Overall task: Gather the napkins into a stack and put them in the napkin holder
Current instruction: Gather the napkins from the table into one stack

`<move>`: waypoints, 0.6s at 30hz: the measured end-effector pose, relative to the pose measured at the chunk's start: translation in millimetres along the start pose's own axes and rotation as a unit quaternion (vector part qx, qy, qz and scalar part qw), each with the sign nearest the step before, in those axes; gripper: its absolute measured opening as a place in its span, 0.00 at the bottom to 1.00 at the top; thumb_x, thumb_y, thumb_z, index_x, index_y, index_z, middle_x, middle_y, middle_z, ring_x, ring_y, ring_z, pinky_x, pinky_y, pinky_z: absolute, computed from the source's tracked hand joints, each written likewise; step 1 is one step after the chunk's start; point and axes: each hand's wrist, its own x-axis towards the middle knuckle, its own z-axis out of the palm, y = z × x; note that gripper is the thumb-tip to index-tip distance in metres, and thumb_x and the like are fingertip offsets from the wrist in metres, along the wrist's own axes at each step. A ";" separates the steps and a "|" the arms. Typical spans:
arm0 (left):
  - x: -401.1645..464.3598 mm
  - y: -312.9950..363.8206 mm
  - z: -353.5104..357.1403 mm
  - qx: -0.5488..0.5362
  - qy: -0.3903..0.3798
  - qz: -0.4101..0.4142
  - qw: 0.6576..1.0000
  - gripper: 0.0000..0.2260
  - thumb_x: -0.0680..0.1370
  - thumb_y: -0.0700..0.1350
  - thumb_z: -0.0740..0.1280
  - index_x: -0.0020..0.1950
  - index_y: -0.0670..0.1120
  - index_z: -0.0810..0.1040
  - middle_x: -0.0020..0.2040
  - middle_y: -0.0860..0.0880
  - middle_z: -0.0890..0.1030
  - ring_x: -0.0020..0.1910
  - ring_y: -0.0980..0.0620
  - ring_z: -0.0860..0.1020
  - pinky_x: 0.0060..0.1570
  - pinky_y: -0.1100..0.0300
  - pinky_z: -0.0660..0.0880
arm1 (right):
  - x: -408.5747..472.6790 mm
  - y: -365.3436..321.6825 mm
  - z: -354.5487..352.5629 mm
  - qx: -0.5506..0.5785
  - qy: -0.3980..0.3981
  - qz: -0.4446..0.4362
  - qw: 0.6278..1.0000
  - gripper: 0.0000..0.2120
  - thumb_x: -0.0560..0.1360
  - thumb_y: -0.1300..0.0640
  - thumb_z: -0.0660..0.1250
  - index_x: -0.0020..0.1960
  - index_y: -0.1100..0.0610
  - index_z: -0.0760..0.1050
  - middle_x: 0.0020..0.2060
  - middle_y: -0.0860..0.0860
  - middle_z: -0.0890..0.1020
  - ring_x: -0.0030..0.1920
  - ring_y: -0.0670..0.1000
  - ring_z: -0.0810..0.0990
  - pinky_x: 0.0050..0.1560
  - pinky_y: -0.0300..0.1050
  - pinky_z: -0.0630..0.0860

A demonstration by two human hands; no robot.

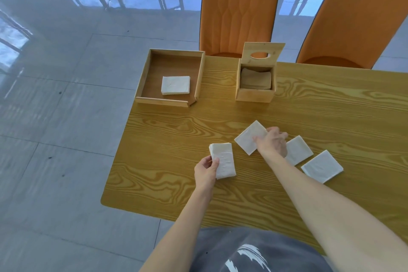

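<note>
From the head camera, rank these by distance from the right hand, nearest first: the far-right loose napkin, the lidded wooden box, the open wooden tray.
1. Far-right loose napkin, just right of the right hand.
2. Lidded wooden box, beyond the hand.
3. Open wooden tray, table's far-left corner.

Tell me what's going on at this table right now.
A person is gathering white napkins. The left hand holds a small stack, while the right hand reaches onto a loose napkin. Two more napkins lie on the table. The wooden holder stands open, already holding some.
</note>
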 end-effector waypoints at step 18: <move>0.5 -3.0 5.9 0.066 0.020 0.027 0.997 0.11 0.82 0.46 0.63 0.62 0.44 0.78 0.49 0.51 0.81 0.48 0.54 0.79 0.47 0.59 0.76 | -14.7 45.5 -6.9 0.234 0.004 -0.153 0.960 0.12 0.76 0.52 0.68 0.42 0.61 0.77 0.36 0.54 0.81 0.39 0.57 0.79 0.38 0.51 0.74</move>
